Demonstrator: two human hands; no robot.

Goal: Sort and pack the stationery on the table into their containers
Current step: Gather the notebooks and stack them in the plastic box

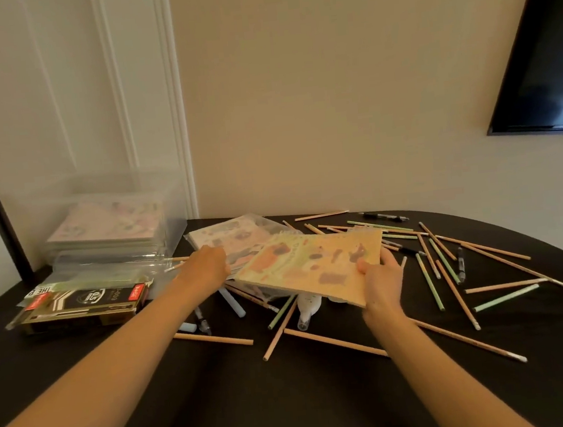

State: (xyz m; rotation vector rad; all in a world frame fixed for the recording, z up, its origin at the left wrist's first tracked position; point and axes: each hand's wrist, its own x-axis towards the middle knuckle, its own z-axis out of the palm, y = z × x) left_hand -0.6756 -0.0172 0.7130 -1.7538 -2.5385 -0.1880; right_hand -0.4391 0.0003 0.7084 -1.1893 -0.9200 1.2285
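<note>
Pinching notebook (pixel 312 262) between right hand (pixel 383 284) fingers (pixel 389 259)

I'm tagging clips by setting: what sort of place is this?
Likely a home or hotel room: a black-clothed table strewn with pencils, a wall-mounted dark screen, white moulded wall panelling.

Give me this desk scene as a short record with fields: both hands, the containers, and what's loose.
left hand: at the edge of a wrapped notebook; fingers hidden
right hand: pinches the yellow notebook by its near corner, thumb on top, tilted over other items
clear bin: far left, holds stacked notebooks
pen box: black, lying in front of the bin
pencils: wooden and green, scattered on the black table
pens: a few among the pencils
</note>
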